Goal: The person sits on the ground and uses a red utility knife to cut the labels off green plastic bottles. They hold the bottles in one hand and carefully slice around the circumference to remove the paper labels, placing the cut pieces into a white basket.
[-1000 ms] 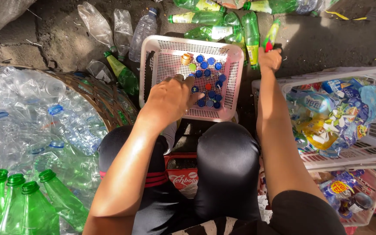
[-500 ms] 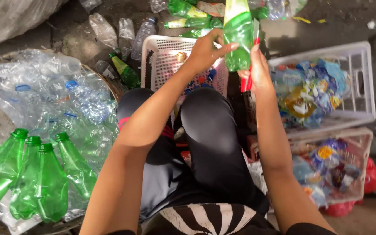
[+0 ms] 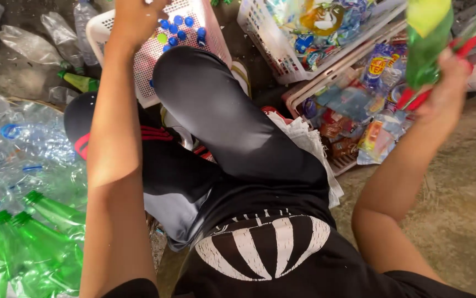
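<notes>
Hands [image 3: 442, 83] parted; green bottle [image 3: 426, 49] now, seemingly, right-held.

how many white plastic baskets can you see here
3. One basket of bottle caps lies at top left under the left hand. Two baskets of wrappers are at top right: the upper one, and a lower one beneath it. More may lie outside the picture.

Glossy green plastic bottle [image 3: 426, 55] at far right; perforated white plastic basket [image 3: 138, 60] holding smooth blue caps [image 3: 180, 30]; crinkled clear plastic bottles [image 3: 23, 154] left; rough, matt dirt floor [image 3: 458, 209].
</notes>
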